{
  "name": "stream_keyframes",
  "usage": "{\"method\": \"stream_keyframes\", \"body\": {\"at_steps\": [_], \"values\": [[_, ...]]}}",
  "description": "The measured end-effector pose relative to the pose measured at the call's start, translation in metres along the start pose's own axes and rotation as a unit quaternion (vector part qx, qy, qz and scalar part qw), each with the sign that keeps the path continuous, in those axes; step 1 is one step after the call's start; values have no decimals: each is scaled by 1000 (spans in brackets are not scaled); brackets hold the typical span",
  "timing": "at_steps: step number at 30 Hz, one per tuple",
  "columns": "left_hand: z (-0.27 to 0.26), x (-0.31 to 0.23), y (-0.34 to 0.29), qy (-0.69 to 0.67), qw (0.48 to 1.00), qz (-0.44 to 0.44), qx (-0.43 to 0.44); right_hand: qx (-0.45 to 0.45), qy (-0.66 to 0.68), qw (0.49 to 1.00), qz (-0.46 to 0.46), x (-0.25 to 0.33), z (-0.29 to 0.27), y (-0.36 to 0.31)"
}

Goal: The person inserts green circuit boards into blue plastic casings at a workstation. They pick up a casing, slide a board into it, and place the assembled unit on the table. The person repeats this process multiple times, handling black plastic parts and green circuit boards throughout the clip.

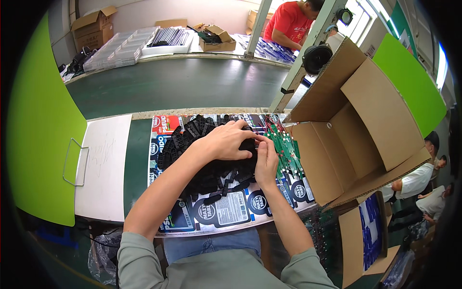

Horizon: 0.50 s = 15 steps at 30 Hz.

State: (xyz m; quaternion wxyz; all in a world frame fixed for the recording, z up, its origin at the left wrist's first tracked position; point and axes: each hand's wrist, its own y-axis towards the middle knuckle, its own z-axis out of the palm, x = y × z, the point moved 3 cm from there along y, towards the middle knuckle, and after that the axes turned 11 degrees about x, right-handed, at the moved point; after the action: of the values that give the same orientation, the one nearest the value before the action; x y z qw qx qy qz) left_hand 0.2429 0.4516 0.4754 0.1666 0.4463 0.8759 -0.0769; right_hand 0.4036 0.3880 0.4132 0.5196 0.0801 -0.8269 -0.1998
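Note:
My left hand (pixel 230 141) is bent over a heap of small black plastic pieces (pixel 192 132), its thumb and fingers curled toward my right hand. My right hand (pixel 266 161) is closed beside it at the heap's right side, fingertips pressed together and close to the left fingers. Something dark shows between the two hands, but the fingers hide what it is. Loose black pieces also lie below my wrists on the printed sheet (pixel 207 212). Just right of my right hand is a pile of narrow green circuit boards (pixel 288 151) with thin red wires.
An open cardboard box (pixel 332 159) stands at the right; below it another holds blue items (pixel 370 231). A white board with a wire handle (pixel 103 168) and a green panel (pixel 45 130) stand left. Beyond the ledge runs a dark green belt (pixel 183 84); a person in red (pixel 288 21) works behind it.

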Motion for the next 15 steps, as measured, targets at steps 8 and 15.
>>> {"method": "stream_keyframes", "body": {"at_steps": [8,15], "values": [[-27,-1,-28,-67,997,22,-34,-32,-20,999,-39,3,-4,0],[-60,22,-67,-86,988,-11,-125,-42,-195,965,-173,52,-5,2]]}}
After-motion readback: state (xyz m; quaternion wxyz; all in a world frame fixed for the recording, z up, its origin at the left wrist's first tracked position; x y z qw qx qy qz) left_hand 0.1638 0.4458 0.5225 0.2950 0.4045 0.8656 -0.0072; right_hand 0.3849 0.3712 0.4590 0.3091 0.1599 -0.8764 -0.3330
